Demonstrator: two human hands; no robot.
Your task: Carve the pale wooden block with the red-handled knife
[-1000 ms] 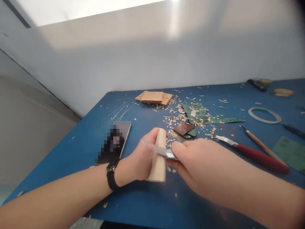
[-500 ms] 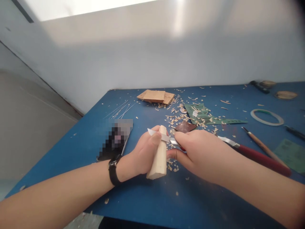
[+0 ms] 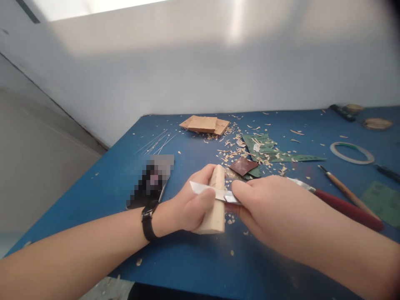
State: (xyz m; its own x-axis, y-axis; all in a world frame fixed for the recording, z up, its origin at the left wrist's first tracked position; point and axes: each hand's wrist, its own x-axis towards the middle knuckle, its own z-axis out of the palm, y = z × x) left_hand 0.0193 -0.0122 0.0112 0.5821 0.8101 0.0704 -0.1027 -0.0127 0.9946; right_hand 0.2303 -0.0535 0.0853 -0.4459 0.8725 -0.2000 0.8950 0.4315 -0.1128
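Note:
My left hand [image 3: 195,204] is closed around a pale wooden block [image 3: 215,218], which stands out toward me at a slant above the table. Small notches show along the block's upper edge. My right hand [image 3: 259,202] grips a utility knife [image 3: 231,197]; its handle is mostly hidden in the fingers. The knife's blade lies across the top of the block, and my left thumb rests against the blade's back. Past the blade, its pointed tip sticks out to the left, over my left hand.
On the blue table [image 3: 103,208] lie a phone [image 3: 153,179], thin wires [image 3: 156,141], stacked wood boards [image 3: 203,124], green sandpaper [image 3: 259,146], a brown square piece [image 3: 243,166], a tape roll [image 3: 351,153], a red-handled tool [image 3: 346,208] and a wooden-handled carving tool [image 3: 346,189]. Shavings are scattered about.
The knife blade has slid down the block toward me, and my right hand has come with it. The block has shifted slightly right, showing notches on its far part.

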